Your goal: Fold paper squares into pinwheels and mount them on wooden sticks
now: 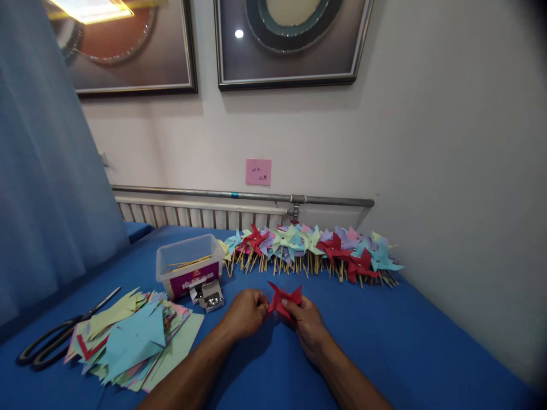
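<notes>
A red paper pinwheel [282,300] with folded, pointed blades is between my two hands, above the blue table cover. My right hand [310,326] grips its right side, the thumb lying across the front near the centre. My left hand [248,312] is closed, its fingertips pinched at the tip of the left blade; whether anything else sits in them is hidden. To the left of my left hand lie small open boxes of shiny metal pins [212,300]. Behind them stands a clear plastic tub [188,254] with thin wooden sticks inside.
Finished pinwheels on sticks [294,242] lie in a long row along the wall. Cut paper sheets [137,341] are piled at the left, beside black-handled scissors [51,344]. A blue curtain [51,171] hangs at left; a radiator [192,215] runs behind the blue table cover [410,353].
</notes>
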`<state>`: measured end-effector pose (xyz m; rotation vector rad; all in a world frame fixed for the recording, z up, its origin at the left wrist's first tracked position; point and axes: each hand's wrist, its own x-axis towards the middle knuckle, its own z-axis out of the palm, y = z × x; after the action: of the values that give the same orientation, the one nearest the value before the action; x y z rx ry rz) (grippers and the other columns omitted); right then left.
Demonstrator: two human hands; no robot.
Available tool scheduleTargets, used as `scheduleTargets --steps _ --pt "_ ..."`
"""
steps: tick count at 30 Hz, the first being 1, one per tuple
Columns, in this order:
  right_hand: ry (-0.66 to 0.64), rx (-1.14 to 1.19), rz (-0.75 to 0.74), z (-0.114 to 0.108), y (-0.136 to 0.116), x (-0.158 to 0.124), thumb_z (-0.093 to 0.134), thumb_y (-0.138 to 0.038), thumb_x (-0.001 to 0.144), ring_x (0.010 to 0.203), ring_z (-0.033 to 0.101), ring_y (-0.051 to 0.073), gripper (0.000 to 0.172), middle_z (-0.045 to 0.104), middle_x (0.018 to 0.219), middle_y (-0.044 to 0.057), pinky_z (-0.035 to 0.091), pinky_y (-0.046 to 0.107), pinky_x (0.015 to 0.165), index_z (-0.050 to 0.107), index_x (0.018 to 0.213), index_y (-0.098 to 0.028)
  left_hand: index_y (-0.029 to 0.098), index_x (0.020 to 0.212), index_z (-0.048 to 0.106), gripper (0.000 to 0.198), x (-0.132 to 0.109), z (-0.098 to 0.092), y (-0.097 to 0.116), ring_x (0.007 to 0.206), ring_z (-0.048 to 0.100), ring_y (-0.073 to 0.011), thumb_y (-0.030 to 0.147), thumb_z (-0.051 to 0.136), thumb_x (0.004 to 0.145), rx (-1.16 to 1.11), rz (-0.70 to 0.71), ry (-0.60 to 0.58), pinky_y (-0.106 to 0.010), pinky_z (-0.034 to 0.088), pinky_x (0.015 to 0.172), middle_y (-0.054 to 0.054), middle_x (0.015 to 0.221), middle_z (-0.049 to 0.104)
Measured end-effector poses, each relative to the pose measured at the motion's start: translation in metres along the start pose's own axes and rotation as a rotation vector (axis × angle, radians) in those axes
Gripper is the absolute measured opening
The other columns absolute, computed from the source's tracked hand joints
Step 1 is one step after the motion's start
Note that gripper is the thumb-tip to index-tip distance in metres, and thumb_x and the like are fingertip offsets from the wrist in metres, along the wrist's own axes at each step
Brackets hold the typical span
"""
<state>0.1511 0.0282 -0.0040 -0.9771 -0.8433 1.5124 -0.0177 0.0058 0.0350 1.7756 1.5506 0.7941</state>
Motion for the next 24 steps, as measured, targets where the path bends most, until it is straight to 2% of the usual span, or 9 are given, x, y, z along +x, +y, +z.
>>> scheduleTargets --steps 10,24 --pt "-0.028 -0.02 -0.042 -0.0024 0.0041 0.0013 0.088 -0.029 0.059 0.058 0.062 0.014 0.029 0.072 0.066 0.001 0.05 0.028 0.063 0.074 0.081 -0.015 0.015 0.072 0.067 0.015 0.0002 0.0013 0.0001 0.06 0.052 -0.0131 0.014 0.054 0.08 0.015 -0.002 0.037 -0.026 0.032 0.059 0.001 0.062 0.062" --pt "-0.025 -0.019 -0.054 -0.0024 0.0043 0.003 0.09 -0.03 0.056 0.058 0.062 0.014 0.032 0.072 0.066 0.001 0.05 0.027 0.062 0.074 0.08 -0.015 0.016 0.067 0.063 0.017 -0.0014 -0.0003 0.0043 0.057 0.049 -0.0124 0.016 0.053 0.08 0.028 -0.017 0.009 -0.025 0.029 0.057 0.002 0.058 0.057"
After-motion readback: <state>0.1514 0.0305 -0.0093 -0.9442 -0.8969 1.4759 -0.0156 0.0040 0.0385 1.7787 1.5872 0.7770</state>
